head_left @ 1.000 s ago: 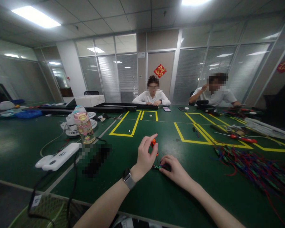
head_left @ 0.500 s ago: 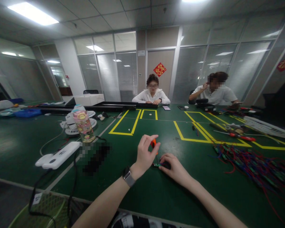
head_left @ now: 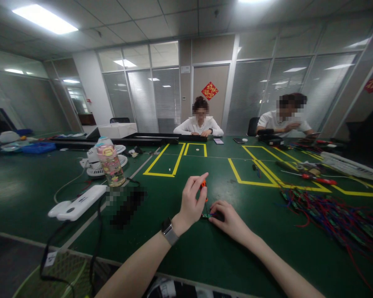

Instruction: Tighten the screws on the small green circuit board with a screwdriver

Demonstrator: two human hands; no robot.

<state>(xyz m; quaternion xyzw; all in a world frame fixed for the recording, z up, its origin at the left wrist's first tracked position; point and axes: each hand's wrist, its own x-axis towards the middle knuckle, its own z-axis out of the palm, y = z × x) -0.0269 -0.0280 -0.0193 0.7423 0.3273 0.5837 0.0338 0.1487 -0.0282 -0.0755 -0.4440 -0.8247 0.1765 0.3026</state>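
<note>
My left hand [head_left: 191,201], with a watch on the wrist, pinches the orange handle of a small screwdriver [head_left: 203,188] held upright, tip down on a small green circuit board [head_left: 207,215]. My right hand [head_left: 228,218] lies on the green table [head_left: 161,240] and presses its fingertips on the board's right end, holding it in place.
A pile of red and black wired boards [head_left: 332,215] lies to the right. A pink bottle [head_left: 110,162], a white fan [head_left: 95,163], a white power strip [head_left: 81,203] and black cables sit at left. Two people sit across the table, behind yellow tape outlines [head_left: 164,163].
My left fingers have shifted on the screwdriver handle, the forefinger now stretched up. The person at far right has lowered an arm from the head to the table.
</note>
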